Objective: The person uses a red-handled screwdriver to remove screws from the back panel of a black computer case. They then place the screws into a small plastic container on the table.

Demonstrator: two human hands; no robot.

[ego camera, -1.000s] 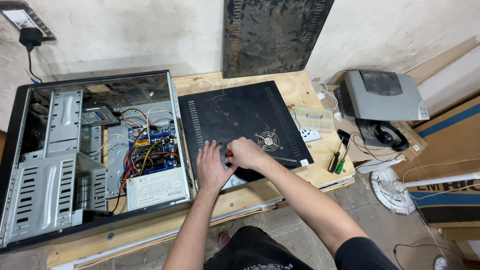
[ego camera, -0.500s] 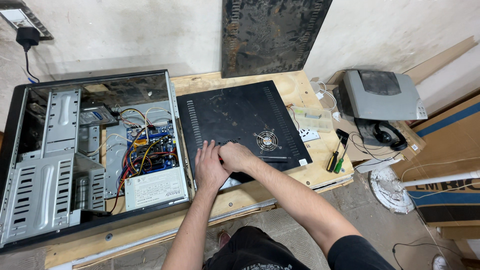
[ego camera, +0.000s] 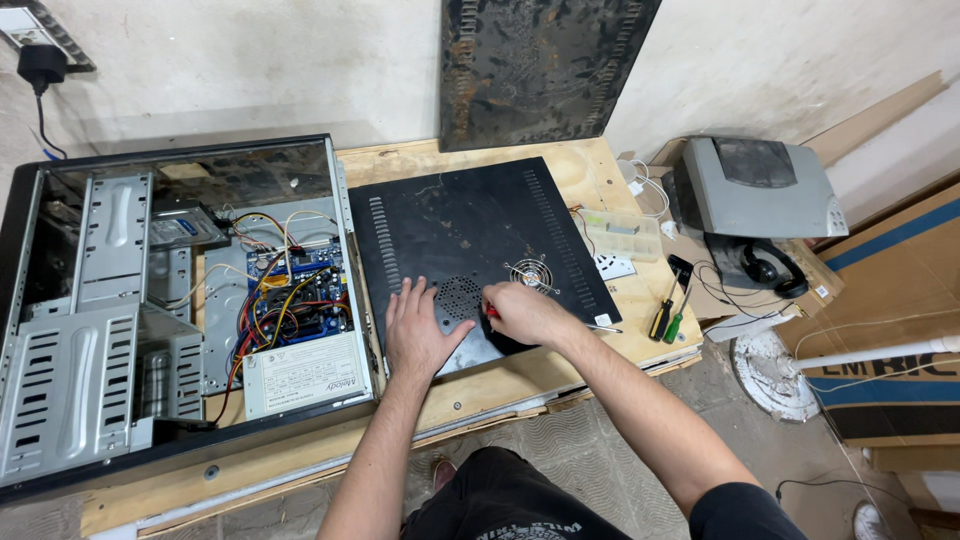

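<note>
Two hands work at centre frame on the black side panel (ego camera: 470,240) lying flat on the table (ego camera: 600,175). Left hand (ego camera: 420,330) presses open-palmed, steadying it; right hand (ego camera: 520,312) grips a red-handled tool (ego camera: 491,311) by the round vent (ego camera: 460,297).

The side panel (ego camera: 470,250) was black with rows of vent slots and a round perforated patch. The right hand (ego camera: 522,312) gripped a red-handled tool (ego camera: 491,311). At right lay 2 screwdrivers (ego camera: 668,315), yellow-black and green-black, on the pale wooden table (ego camera: 590,175).
</note>
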